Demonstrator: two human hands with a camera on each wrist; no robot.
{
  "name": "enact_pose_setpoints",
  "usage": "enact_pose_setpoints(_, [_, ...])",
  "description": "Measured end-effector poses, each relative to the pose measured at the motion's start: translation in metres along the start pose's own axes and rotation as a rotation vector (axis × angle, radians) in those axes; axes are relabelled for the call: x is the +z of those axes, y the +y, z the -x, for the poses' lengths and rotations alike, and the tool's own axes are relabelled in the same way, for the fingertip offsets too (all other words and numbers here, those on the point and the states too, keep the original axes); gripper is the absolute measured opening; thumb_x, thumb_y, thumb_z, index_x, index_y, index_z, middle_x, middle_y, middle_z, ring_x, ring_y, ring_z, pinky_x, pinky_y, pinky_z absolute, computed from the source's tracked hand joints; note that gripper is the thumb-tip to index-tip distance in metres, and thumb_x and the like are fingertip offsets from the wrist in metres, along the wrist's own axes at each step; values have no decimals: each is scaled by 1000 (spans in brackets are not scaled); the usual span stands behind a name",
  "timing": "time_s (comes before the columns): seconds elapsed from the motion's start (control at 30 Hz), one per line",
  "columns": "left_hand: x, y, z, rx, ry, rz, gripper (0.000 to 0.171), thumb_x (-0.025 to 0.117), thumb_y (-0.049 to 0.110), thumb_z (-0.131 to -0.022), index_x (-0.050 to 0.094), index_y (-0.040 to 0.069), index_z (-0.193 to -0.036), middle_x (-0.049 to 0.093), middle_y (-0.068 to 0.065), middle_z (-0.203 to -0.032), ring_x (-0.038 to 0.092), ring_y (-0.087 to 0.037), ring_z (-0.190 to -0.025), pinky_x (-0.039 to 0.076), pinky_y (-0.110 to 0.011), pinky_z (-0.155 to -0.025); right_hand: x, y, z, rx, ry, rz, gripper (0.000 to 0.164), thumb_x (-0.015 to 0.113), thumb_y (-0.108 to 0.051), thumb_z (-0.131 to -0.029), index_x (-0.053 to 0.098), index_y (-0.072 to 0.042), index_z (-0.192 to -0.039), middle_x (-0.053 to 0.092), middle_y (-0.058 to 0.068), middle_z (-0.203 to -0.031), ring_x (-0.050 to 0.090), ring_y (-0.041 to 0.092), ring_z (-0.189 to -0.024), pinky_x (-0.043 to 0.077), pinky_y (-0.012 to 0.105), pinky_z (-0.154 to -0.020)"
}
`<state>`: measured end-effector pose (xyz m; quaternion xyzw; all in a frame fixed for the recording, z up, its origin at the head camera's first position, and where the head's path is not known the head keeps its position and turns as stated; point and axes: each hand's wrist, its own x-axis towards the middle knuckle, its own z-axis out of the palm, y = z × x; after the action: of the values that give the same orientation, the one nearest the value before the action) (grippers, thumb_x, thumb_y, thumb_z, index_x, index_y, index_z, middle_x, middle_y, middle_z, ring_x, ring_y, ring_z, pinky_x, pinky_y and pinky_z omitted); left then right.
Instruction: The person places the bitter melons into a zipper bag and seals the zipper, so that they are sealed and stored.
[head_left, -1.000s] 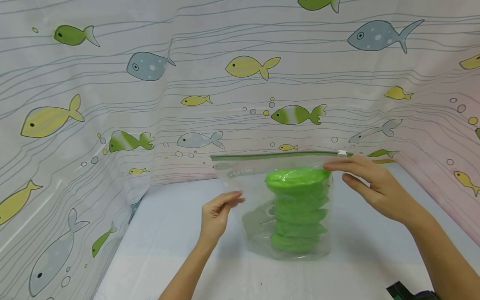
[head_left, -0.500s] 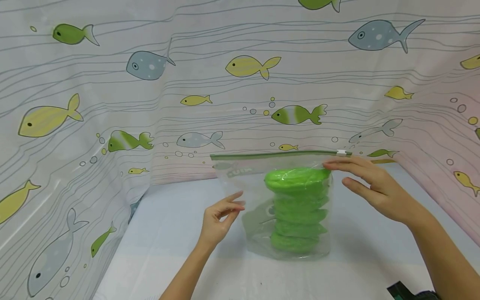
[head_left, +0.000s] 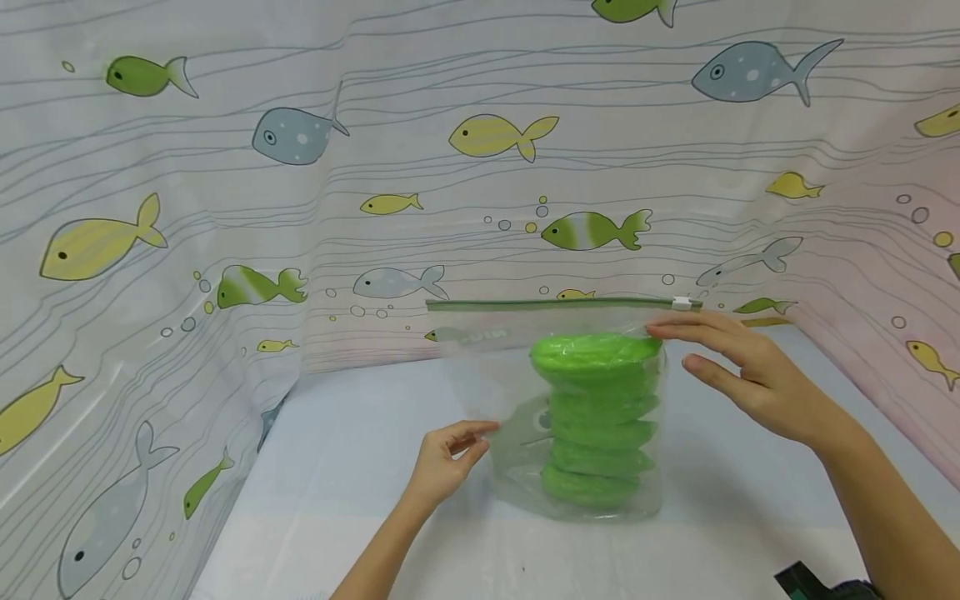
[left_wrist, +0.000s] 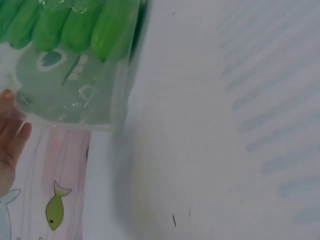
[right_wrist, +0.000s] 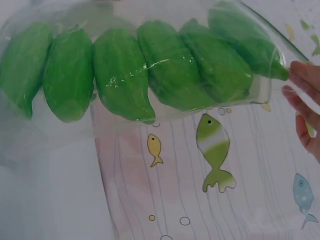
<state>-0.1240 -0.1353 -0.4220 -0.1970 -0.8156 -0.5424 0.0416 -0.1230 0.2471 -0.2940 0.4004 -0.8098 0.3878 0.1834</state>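
A clear zip bag [head_left: 487,375] with a green top strip [head_left: 540,305] and a white slider [head_left: 682,303] stands upright on the table. Inside, along its right side, are stacked several green, elongated, mango-like pieces [head_left: 600,421] with pointed tips, which also show in the right wrist view [right_wrist: 120,75]. My left hand [head_left: 444,462] is at the bag's lower left side, its extended fingertips at the plastic. At the upper right, my right hand [head_left: 750,379] has its fingers stretched out, the tips against the bag near the top piece. A grey-green print [left_wrist: 70,85] covers the bag's lower left part.
A sheet printed with fish [head_left: 495,135] hangs behind and on both sides. The pale table [head_left: 352,467] runs out in front of it. A black object [head_left: 821,583] lies partly in view at the bottom right.
My left hand has slid down along the bag's left side. The bag's upper left corner has shifted slightly up and right. My right hand stays almost where it was.
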Motion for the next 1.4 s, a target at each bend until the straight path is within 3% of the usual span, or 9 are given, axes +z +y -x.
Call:
enact_pose_setpoints(0.27, [5,-11,0,89,26,5,30,69,-8,-82,63,0,-110,66,-14,-112,64,-30,-103,51,-36,-89,4,2,-3,-4,20,-3,54,56,13,-87,52,-7,-137,51,6,-137,41,17,-130,27,21,-107])
enact_pose_setpoints(0.5, [14,-13,3,91,10,-183,54,75,-10,-76,52,9,-121,57,-3,-122,63,-18,-92,51,-28,-87,10,7,-5,-21,41,26,57,59,12,-86,49,-6,-139,48,6,-138,41,14,-129,28,19,-105])
enact_pose_setpoints(0.67, [17,-10,6,115,-11,-259,64,75,-10,-76,45,11,-128,49,-1,-128,59,-13,-84,54,-24,-76,13,8,-6,-23,54,49,57,60,9,-88,47,-6,-141,47,5,-139,45,11,-123,32,16,-101])
enact_pose_setpoints(0.8, [17,-8,10,105,-61,-235,69,73,-13,-76,43,9,-134,46,-3,-130,57,-12,-81,54,-21,-70,15,11,-5,1,55,72,59,59,8,-89,44,-8,-143,45,3,-141,48,9,-115,35,15,-94])
enact_pose_setpoints(1.07, [18,-2,24,61,-158,-185,74,72,-11,-79,37,10,-141,43,-8,-137,55,-11,-77,53,-22,-60,24,28,0,87,48,70,59,57,7,-91,41,-9,-146,44,2,-140,54,9,-99,45,22,-79])
enact_pose_setpoints(1.23, [18,-1,33,7,-197,-141,77,71,-10,-79,36,15,-143,43,-9,-138,55,-7,-73,53,-22,-57,34,47,3,157,21,38,59,56,2,-94,38,-12,-148,43,3,-141,56,12,-99,48,35,-78])
enact_pose_setpoints(1.4, [20,-1,40,-45,-211,-99,77,72,-9,-79,37,16,-143,43,-7,-138,53,-4,-66,52,-23,-53,49,71,9,251,-27,-31,56,54,-6,-98,34,-10,-149,39,9,-144,57,25,-101,47,52,-77])
